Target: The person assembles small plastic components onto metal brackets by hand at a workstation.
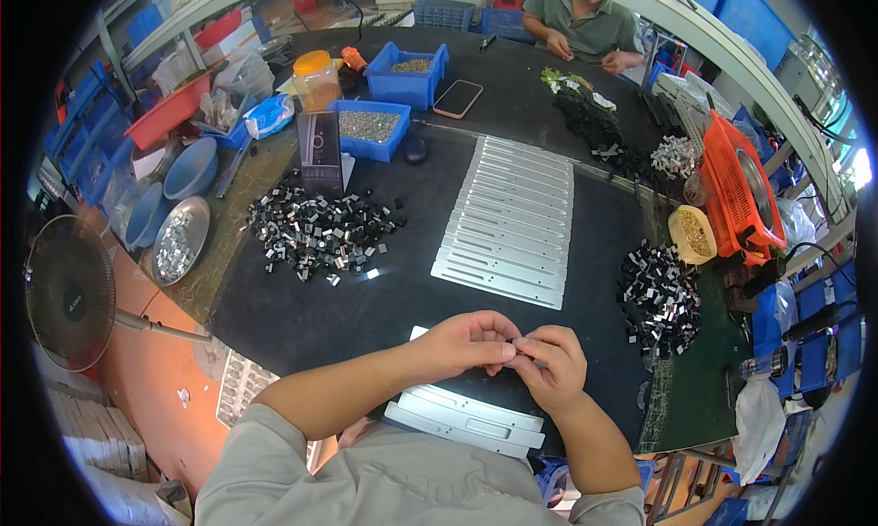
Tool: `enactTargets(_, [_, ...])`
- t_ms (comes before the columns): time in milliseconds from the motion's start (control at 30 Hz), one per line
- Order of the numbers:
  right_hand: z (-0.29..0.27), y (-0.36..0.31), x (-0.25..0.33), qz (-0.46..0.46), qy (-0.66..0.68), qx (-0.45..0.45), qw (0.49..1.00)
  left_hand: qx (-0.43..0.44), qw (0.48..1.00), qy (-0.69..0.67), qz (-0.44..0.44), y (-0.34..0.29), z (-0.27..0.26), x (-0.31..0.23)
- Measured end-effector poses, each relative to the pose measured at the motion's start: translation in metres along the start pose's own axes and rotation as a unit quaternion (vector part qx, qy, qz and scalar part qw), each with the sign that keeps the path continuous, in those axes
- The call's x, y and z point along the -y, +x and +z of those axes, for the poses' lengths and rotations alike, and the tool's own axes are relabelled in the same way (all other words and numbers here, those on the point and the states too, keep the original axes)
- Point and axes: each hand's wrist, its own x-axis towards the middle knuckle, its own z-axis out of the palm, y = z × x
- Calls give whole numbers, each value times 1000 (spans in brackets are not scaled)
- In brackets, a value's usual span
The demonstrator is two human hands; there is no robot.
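Observation:
My left hand (pixel 468 345) and my right hand (pixel 553 366) meet above the near edge of the table, fingers pinched together. Between the fingertips is a small greyish piece, mostly hidden; its kind I cannot make out. Just below my hands lie silvery metal strips (pixel 471 423) with slots and holes, close to my body. Beyond my hands, a row of long silvery metal strips (pixel 503 224) lies side by side on the black mat. Left of them is a heap of small black and silver parts (pixel 320 229); a similar heap (pixel 660 297) sits at the right.
Blue bins (pixel 369 131) of small parts, a phone (pixel 458 99) and a jar with an orange lid (pixel 315 80) stand farther back. At right are an orange basket (pixel 732 197) and a yellow tub (pixel 692 234). A fan (pixel 71 293) stands left. Another person (pixel 585 27) sits across the table.

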Motion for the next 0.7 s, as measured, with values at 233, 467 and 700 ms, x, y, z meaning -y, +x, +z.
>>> enactTargets(233, [-12,-8,0,78,87,-9,993,-18,988,127,81,-4,0,1])
enactTargets(467, [-22,1,-21,122,46,-88,988,-64,750,618,228,-10,-6,-32])
enactTargets(700, [-15,1,-23,165,103,-116,974,-54,712,675,185,-12,-14,1])
